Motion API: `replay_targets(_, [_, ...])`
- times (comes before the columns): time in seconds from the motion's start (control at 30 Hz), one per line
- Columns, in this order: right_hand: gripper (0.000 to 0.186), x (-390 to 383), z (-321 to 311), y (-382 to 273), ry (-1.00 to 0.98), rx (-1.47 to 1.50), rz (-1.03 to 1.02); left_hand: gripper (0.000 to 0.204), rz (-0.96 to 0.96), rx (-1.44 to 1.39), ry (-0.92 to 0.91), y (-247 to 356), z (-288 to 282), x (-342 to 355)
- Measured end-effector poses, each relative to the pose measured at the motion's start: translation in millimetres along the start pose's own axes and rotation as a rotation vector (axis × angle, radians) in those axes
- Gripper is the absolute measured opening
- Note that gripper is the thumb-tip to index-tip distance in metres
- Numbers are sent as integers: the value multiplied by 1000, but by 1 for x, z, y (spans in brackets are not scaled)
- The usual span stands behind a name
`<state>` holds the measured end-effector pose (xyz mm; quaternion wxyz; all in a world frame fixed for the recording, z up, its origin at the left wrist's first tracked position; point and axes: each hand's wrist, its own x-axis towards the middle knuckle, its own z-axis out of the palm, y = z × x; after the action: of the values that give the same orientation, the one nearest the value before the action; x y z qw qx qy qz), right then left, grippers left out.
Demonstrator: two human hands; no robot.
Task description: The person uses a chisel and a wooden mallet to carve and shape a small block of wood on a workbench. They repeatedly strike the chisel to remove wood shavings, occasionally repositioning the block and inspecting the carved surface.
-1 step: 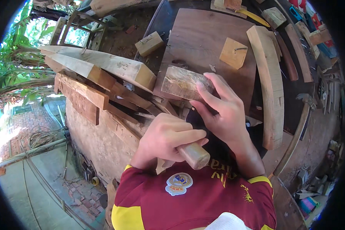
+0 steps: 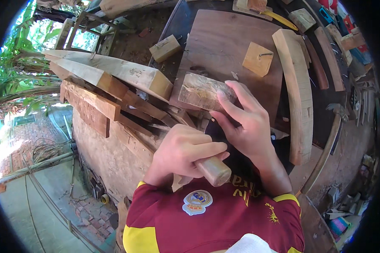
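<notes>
My right hand (image 2: pixel 247 114) grips the right end of a rough wooden block (image 2: pixel 200 90), fingers over its edge and thumb below. One long face of the block looks weathered and flaky. Closer to my chest, my left hand (image 2: pixel 188 149) is wrapped round a thick, rounded wooden handle (image 2: pixel 215 171), whose butt end points toward me and to the right. The working end of this tool is hidden behind my hand, so its kind does not show. A gap separates the handle from the block.
A brown board (image 2: pixel 228 36) lies ahead, with a small block with a nail (image 2: pixel 258 59) on it. Long squared timbers (image 2: pixel 131 74) lie at the left. A curved beam (image 2: pixel 295 97) stands right of my right hand, and a hammer (image 2: pixel 325 147) is farther right.
</notes>
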<state>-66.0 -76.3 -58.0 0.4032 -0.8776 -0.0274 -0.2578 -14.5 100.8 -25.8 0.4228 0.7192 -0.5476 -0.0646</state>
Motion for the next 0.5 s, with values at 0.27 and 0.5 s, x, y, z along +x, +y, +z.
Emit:
replay_targets(0.27, [32, 1, -2, 2, -16, -24, -56, 23, 24, 14, -5, 6, -5, 1])
replay_targets(0.5, [40, 8, 19, -2, -59, -10, -110, 26, 217, -17, 31, 30, 5, 23])
